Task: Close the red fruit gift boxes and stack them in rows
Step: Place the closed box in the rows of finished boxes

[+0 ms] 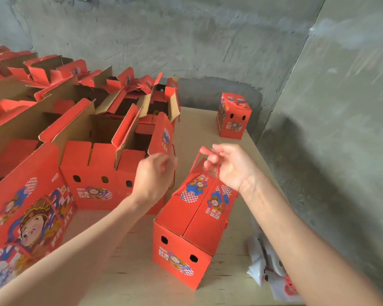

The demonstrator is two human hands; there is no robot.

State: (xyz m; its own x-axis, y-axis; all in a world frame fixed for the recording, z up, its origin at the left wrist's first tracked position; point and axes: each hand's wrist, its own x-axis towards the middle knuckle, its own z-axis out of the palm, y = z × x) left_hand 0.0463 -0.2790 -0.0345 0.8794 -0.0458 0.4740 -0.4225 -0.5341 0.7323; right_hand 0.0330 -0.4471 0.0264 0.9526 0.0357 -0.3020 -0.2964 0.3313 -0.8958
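Red cardboard box (192,217), closed, sits near the plywood table's (131,277) right edge, probably light and stiff but dentable, best lifted by its cord handle (208,151), which right hand (232,166) pinches in curled fingers; left hand (155,175) blurred, grip unclear; bare concrete walls (208,40) behind.

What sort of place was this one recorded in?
Likely a bare packing or storage room: rough concrete walls, a pale board surface, rows of open red boxes, and a closed box whose cord the right hand pinches.
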